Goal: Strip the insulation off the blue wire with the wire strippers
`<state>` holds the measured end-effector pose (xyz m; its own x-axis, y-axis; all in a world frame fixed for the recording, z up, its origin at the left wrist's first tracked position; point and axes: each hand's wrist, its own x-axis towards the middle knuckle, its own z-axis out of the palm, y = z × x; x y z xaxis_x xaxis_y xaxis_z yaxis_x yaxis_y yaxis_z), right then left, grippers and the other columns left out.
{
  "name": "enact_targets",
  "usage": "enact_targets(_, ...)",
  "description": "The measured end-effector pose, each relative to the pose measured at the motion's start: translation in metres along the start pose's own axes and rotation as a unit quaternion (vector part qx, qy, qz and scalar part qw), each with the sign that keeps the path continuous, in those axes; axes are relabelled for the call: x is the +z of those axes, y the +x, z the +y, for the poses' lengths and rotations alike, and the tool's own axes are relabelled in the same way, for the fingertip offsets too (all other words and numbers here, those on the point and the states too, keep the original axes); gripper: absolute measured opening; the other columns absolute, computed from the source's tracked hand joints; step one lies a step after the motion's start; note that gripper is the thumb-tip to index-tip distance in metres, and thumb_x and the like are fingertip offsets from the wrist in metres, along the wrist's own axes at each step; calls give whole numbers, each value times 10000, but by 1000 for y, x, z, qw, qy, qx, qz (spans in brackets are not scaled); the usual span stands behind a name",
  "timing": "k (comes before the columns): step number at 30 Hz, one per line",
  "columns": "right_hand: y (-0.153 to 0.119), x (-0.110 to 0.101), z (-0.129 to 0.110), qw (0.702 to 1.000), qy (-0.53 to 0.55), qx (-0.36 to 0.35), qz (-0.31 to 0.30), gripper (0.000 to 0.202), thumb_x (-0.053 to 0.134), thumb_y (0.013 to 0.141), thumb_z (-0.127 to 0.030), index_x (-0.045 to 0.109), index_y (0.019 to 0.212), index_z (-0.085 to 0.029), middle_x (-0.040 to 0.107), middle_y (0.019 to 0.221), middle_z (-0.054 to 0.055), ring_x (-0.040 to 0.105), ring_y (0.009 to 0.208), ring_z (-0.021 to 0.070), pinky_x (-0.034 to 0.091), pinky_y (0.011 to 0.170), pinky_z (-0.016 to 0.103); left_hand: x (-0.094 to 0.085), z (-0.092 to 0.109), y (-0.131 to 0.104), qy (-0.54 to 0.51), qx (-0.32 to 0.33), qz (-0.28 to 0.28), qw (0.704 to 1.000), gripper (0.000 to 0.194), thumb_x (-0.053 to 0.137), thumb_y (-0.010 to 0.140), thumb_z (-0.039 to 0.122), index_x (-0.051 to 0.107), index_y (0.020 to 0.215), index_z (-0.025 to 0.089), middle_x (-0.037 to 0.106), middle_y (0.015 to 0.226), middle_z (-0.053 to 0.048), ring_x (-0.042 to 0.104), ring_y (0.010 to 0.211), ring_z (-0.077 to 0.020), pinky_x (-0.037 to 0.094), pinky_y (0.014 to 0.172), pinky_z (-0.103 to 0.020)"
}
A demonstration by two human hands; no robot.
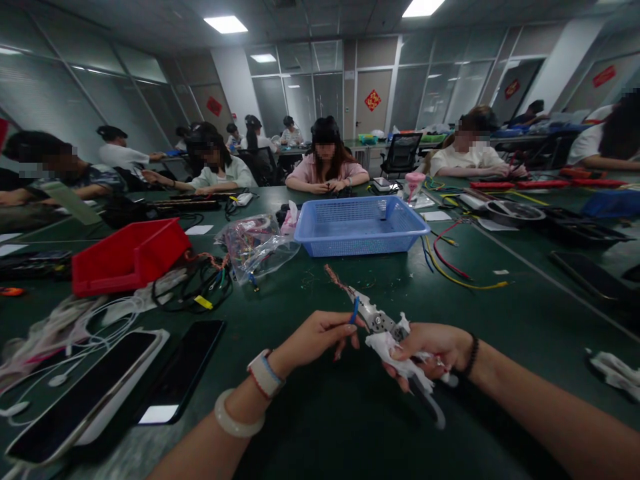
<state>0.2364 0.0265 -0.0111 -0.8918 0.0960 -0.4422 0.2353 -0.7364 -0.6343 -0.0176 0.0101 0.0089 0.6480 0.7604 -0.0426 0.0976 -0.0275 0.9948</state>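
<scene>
My left hand pinches a short blue wire upright between thumb and fingers, beside the jaws of a pair of wire strippers. Around the handles of that tool, which are wrapped in white tissue or cloth, my right hand is closed. The jaws point up and left; whether they touch the wire I cannot tell. Just past the jaw tips lies a bundle of bare copper strands. Tiny scraps of wire and insulation are scattered on the dark green table beyond.
A blue perforated basket stands ahead, with a clear plastic bag and a red bin to its left. Two phones, one a black phone, lie near my left arm. Yellow and red wires lie right. Several people sit at tables beyond.
</scene>
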Motion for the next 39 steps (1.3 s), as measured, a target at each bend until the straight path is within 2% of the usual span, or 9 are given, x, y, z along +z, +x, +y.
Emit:
enact_targets(5,-7,11,-6,991,-45,-80,100,309,720,746,-298,625,946,-82,702,782,42,432,320,0,339,256,101,-2,4,2,45,-5,110,993,293,485,925,358,595,1108,156,612,740,-2,437,468,-62,372,455,-172)
enact_targets(10,-8,8,-3,991,-54,-84,94,424,763,696,-236,601,1060,-94,696,970,102,690,600,151,588,521,245,3,6,0,162,17,169,972,291,464,934,383,646,931,156,618,730,-13,486,544,-96,375,507,-196)
enact_targets(16,-6,3,1,994,-30,-78,63,437,720,745,-233,577,1138,-105,650,1143,171,710,690,194,596,544,279,4,6,-1,216,61,210,952,262,444,943,328,653,918,172,602,740,-6,544,677,-133,407,613,-221)
enact_targets(22,-9,-3,3,994,-59,-67,65,391,668,796,-287,590,1127,-93,672,1104,169,702,658,160,580,554,243,0,4,-1,140,60,301,942,271,444,940,395,612,925,182,547,684,27,463,530,-96,374,506,-198)
enact_targets(27,-16,7,-4,967,-166,-110,161,445,671,771,-427,594,1060,-97,698,978,138,619,463,107,486,382,203,-3,1,0,115,47,324,938,304,434,935,442,603,942,190,509,637,44,435,494,-95,341,474,-195)
enact_targets(30,-21,12,-12,865,-294,-208,349,436,574,838,-478,572,1084,-118,688,797,67,545,399,82,456,371,208,-4,0,1,144,48,321,935,304,430,940,423,623,933,188,490,612,46,438,531,-106,337,519,-202)
enact_targets(33,-26,8,-17,681,-420,-317,510,369,507,883,-413,537,1149,-158,668,850,71,618,560,139,528,492,270,-2,-1,1,159,40,300,940,316,428,941,413,645,940,183,455,592,47,443,564,-118,333,547,-211)
enact_targets(36,-29,2,-17,477,-563,-341,583,360,496,845,-207,507,1204,-184,610,1139,126,643,923,238,561,743,382,2,-2,1,157,23,264,951,323,444,930,419,661,958,180,431,598,48,434,568,-121,324,543,-216)
enact_targets(39,-29,0,-15,366,-647,-282,607,524,475,748,-57,471,1254,-190,539,1281,123,604,1046,264,539,845,414,6,-4,1,151,20,225,962,324,443,934,412,670,978,186,421,605,49,433,574,-118,325,553,-216)
